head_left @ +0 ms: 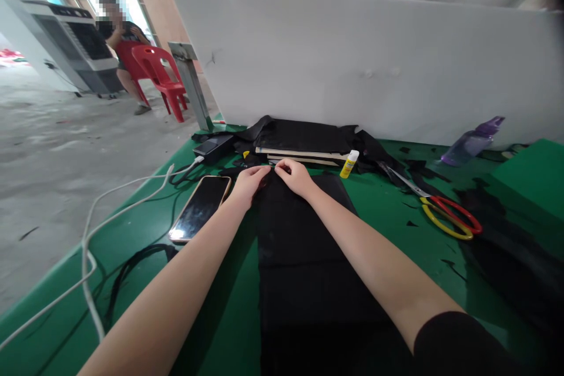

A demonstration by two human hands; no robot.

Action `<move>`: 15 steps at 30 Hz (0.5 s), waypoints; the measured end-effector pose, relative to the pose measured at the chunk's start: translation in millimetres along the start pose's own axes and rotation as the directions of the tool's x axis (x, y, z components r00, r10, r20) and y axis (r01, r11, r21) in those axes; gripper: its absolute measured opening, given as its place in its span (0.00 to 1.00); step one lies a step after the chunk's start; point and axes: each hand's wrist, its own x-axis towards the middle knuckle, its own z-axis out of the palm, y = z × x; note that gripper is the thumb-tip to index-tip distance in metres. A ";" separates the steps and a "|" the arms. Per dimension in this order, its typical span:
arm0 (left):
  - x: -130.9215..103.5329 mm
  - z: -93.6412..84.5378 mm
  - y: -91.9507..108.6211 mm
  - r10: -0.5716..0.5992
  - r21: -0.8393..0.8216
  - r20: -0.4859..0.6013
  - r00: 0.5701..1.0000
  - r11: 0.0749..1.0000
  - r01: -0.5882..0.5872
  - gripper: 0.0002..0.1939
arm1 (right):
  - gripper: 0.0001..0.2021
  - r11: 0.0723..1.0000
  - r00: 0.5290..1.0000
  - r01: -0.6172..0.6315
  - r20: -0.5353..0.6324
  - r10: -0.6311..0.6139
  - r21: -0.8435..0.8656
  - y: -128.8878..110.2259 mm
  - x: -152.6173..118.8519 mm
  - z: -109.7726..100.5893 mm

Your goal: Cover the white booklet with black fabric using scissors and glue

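Observation:
A long strip of black cloth (304, 247) lies on the green table (233, 294), running from the near edge up to both hands. My left hand (252, 182) pinches the cloth's far left corner between thumb and fingertips. Just to the right, my right hand (293, 176) has its fingers closed on the same far edge, the fingertips of both hands close together. Behind them sits a stack of boards (308, 157) with folded black cloth (308, 135) on top. A yellow glue stick (349, 164) with a white cap stands beside the stack.
On the left are a phone (200, 208), a black device (214, 147) and white cables (88, 235). Scissors (445, 211), black scraps and a purple bottle (471, 144) lie right. A white panel (352, 59) rises behind. A person (127, 35) sits near a red chair (161, 73).

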 end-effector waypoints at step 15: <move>-3.4 16.6 -4.2 0.145 0.174 -0.085 0.986 0.976 -0.128 0.12 | 0.09 0.936 0.987 -0.150 0.105 0.122 0.318 1.5 3.8 -14.4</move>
